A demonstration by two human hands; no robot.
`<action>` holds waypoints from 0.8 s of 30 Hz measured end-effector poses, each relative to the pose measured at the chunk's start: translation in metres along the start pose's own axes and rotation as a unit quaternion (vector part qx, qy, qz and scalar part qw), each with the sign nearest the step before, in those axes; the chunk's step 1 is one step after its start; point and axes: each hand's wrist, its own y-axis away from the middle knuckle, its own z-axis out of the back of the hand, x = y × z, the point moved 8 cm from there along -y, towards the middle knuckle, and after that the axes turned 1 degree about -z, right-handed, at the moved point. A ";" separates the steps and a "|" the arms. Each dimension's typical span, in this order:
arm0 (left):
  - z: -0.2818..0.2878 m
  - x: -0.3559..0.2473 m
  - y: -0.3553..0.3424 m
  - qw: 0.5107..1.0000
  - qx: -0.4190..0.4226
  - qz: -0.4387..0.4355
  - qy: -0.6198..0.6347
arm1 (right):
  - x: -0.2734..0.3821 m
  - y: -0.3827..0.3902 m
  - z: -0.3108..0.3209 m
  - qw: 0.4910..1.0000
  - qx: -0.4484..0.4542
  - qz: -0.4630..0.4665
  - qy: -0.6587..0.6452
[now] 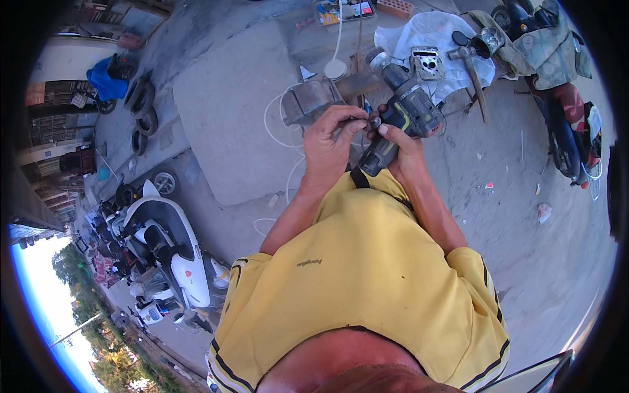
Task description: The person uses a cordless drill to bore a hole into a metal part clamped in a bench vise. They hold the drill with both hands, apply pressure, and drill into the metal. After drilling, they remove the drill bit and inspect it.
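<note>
My left hand [329, 134] is closed in a pinch, its fingertips at a small, dark, rounded metal part [375, 122]. Close against it on the right, my right hand [403, 145] is also closed, with its thumb on the same part and its other fingers mostly hidden. A dark cordless drill [414, 110] with yellow-green accents lies right beside and under my right hand; I cannot tell whether that hand also supports it. Just beyond my left hand is a grey bench vise [311, 101].
A white cloth [458, 72] bears a metal engine cylinder head [426, 64] and a hammer [473, 78]. Far off are a tray of small items [344, 12] and a brick [396, 8]. White scooters [173, 242] and tyres [139, 108] stand left; a dark motorbike [565, 134] stands right.
</note>
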 end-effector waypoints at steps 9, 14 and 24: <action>-0.003 0.001 0.001 0.999 -0.017 -0.010 -0.029 | 0.005 0.004 0.004 1.000 -0.024 0.001 0.003; -0.005 -0.003 0.001 0.998 -0.008 0.002 -0.063 | 0.004 0.005 0.007 1.000 -0.009 0.001 -0.008; -0.013 -0.001 0.009 0.996 0.010 -0.045 -0.074 | 0.003 0.002 0.019 1.000 -0.012 0.006 -0.028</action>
